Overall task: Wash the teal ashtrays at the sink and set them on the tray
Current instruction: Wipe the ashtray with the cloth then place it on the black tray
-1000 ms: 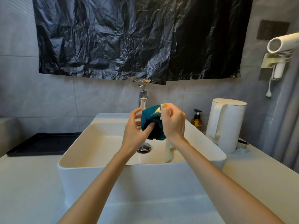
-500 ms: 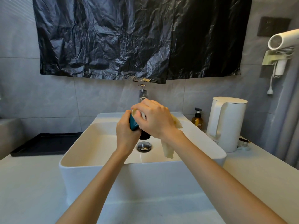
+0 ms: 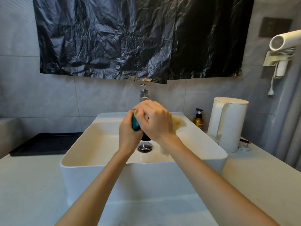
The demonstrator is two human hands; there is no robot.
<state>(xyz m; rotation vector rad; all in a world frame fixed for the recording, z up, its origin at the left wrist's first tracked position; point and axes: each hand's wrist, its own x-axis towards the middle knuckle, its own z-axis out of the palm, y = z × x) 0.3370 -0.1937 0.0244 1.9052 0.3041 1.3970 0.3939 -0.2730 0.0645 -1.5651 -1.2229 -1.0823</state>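
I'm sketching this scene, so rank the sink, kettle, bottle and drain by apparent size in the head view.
1. Sink: largest by far.
2. Kettle.
3. Bottle and drain: too close to rank. The bottle looks taller and the drain wider, and the bottle stands farther from the camera.

Bathroom vanity, seen from where you stand. White vessel sink (image 3: 78, 160) sits on pale countertop (image 3: 29, 185) before you, chrome faucet (image 3: 144, 93) behind basin, metal drain (image 3: 145, 146) in its floor. Large grey wall tiles (image 3: 48, 95) all round. Wall-mounted hair dryer (image 3: 283, 41) rests in holder at your upper right, cord hanging. Amber pump bottle (image 3: 198, 119) and white electric kettle (image 3: 228, 124) stand right of sink. Crumpled black plastic sheet (image 3: 130, 38) hangs on wall above faucet. Grey curtain (image 3: 293, 128) at far right.
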